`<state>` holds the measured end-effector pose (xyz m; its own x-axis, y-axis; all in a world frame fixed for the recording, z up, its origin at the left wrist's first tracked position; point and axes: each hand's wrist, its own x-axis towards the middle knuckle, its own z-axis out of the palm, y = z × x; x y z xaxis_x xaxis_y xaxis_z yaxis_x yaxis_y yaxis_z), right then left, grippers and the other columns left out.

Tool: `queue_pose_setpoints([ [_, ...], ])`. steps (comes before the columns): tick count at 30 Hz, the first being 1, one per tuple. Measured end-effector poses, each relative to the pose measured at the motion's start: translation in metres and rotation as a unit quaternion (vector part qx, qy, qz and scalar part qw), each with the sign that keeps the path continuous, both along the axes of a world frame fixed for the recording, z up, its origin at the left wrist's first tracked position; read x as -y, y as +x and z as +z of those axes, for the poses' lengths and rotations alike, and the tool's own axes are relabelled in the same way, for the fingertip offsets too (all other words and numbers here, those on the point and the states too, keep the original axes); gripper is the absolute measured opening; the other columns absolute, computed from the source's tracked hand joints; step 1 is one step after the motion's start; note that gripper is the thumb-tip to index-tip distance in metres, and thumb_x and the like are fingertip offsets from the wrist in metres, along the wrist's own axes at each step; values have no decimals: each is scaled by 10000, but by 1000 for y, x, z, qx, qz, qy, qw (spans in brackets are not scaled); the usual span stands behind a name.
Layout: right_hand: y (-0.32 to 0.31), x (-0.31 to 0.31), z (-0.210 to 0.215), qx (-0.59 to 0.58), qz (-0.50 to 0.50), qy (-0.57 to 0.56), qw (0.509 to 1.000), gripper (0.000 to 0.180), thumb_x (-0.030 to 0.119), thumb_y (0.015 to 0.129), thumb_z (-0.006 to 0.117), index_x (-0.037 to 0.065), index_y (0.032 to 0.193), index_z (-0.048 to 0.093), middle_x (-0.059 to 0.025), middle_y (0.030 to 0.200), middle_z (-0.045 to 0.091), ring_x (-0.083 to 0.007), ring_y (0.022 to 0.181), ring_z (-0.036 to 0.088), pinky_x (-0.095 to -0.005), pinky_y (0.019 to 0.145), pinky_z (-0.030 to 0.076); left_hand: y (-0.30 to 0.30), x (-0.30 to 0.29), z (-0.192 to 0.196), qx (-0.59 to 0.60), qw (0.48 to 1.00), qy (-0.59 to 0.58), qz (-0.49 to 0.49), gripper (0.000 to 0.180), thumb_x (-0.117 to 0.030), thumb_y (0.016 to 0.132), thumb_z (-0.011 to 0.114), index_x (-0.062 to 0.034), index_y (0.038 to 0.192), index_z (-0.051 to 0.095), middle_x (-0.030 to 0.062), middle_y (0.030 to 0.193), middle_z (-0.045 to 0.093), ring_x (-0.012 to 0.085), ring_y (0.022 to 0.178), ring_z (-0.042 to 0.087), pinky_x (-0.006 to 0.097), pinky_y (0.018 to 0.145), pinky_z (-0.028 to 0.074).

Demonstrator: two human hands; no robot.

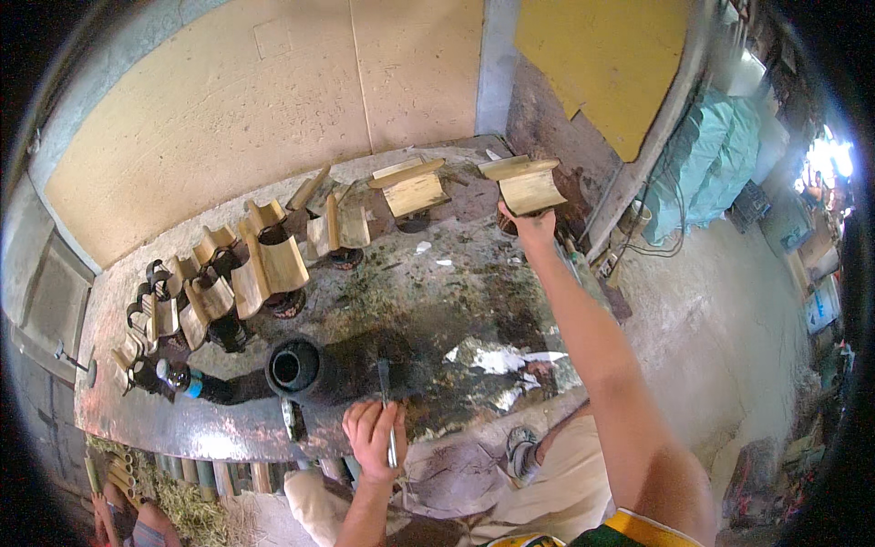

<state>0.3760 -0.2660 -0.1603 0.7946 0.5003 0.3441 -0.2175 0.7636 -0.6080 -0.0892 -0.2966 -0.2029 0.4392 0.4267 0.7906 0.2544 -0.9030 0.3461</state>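
The left hand (372, 438) had its grip closed around the handle of a slim tool (384, 372), whose dark end pointed away from the body, presumably so that the working end stayed clear of the fingers. The right hand (535, 221) was extended to the far right of the counter (428, 314), touching the near edge of a curved bamboo piece (531, 191); its fingertips were hidden beneath that edge, so I could not tell whether this grip was pressed together. The bamboo piece sat with its hollow facing upward, near a dark base. Similar split sections (415, 190) stood raised on dark supports toward the left, an arrangement that apparently held their curved surfaces off the counter; spacing was wide at right and crowded at left. A black round pot (294, 366) stood near the front edge with its mouth open. Its interior was dark, and the contents, if any, could not be identified. A dark bottle (185, 379) with a blue band was located left of the pot; its fill level was not discernible.
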Motion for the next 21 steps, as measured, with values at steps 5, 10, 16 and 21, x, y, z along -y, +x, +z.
queue_pose_setpoints([
  [5,74,-78,-46,26,-73,14,997,370,140,997,424,83,1361,390,-124,1460,356,-355,1329,368,-689,1044,334,-2,0,1,-42,999,-4,2,286,-53,759,730,-66,1031,642,113,1017,607,323,973,577,526,917,433],
  [10,119,-137,-86,175,-339,-236,894,634,96,701,800,12,1248,491,-150,1273,549,-291,1138,557,-478,920,494,-3,0,-2,-56,998,-14,1,258,-91,784,722,-84,1029,639,108,1028,601,316,975,584,542,931,433],
  [16,92,-133,-65,238,-322,-264,878,636,25,677,858,-61,1186,487,-135,1171,616,-240,1002,625,-374,850,535,-6,0,-4,-78,997,-19,11,384,-132,740,781,-167,1098,645,58,1065,603,264,1022,576,514,943,433],
  [21,34,-102,-43,201,-348,-482,779,669,128,671,820,-72,1227,506,-201,1171,623,-293,1049,618,-372,890,491,-5,0,-2,-64,997,-30,7,389,-113,734,776,-167,1097,646,58,1064,605,265,1019,578,514,950,430],
])
